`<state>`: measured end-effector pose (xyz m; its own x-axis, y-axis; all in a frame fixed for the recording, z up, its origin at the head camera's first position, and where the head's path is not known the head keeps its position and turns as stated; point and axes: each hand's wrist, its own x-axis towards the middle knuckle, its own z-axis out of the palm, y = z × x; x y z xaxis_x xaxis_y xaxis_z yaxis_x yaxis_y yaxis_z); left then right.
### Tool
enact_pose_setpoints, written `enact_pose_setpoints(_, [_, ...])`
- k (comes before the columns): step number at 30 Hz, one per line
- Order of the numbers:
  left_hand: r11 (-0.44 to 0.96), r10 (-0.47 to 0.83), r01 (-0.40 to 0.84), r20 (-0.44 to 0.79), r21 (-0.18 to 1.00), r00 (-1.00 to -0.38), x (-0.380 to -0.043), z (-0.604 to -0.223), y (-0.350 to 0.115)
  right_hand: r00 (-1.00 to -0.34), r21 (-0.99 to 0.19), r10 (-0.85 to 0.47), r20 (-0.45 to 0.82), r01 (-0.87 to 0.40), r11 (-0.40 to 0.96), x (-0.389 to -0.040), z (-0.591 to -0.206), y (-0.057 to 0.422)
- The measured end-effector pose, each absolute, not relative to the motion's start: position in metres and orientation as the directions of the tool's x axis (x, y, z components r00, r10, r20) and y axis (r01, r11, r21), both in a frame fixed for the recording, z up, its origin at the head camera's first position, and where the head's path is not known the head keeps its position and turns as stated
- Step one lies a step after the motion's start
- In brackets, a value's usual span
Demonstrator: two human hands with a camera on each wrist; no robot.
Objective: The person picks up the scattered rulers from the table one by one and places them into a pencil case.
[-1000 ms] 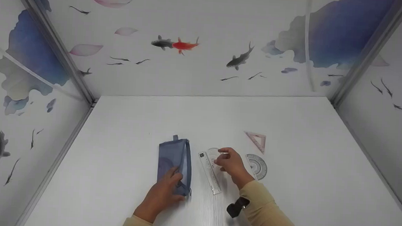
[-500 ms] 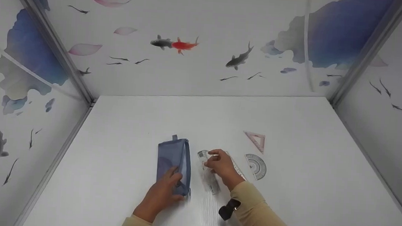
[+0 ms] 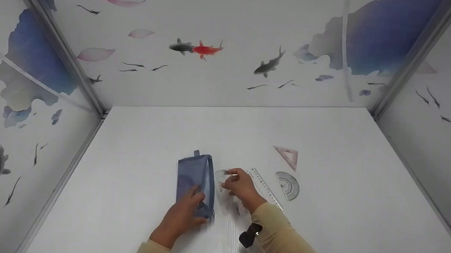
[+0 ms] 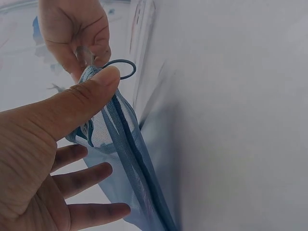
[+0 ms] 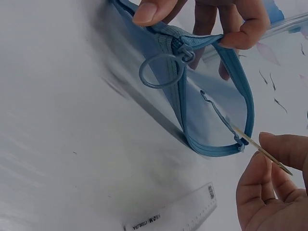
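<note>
A blue mesh zip pencil case (image 3: 191, 171) lies in front of me, its mouth facing right. My left hand (image 3: 183, 214) holds the near end; in the left wrist view the thumb (image 4: 103, 79) presses on the zipped edge beside the ring pull (image 4: 132, 70). In the right wrist view the mouth gapes. My right hand (image 3: 243, 188) pinches a thin clear protractor (image 3: 221, 177), seen edge-on in the right wrist view, its tip at the case's opening. Below the right hand, a clear ruler (image 5: 168, 214) lies on the table, mostly hidden in the head view.
Right of my right hand lies another clear ruler (image 3: 267, 188). Beyond it are a second protractor (image 3: 288, 186) and a pink set square (image 3: 288, 157). White walls printed with fish and petals stand around the white table (image 3: 326, 148).
My right hand has moved left toward the pencil case with the protractor, uncovering the ruler on the right and covering the one on the left. My left hand and the case have stayed put.
</note>
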<state>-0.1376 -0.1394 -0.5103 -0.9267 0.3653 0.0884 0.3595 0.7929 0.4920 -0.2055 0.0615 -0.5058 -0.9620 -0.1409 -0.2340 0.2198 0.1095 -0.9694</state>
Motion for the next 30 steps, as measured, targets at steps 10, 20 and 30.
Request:
enact_pose_setpoints(10, [0.790, 0.366, 0.349, 0.070, 0.504, -0.928, -0.137, -0.510, -0.141, -0.960, -0.968, -0.143, -0.242, 0.228, 0.108, -0.204, -0.511, 0.052])
enact_pose_setpoints(20, [0.792, 0.364, 0.351, 0.075, 0.500, -0.928, -0.137, -0.509, -0.142, -0.954, -0.962, -0.152, -0.259, 0.240, 0.133, -0.208, -0.514, 0.044])
enact_pose_setpoints(30, [0.780, 0.361, 0.357, 0.095, 0.514, -0.928, -0.138, -0.511, -0.144, -0.951, -0.960, -0.151, -0.268, 0.252, 0.119, -0.206, -0.512, 0.034])
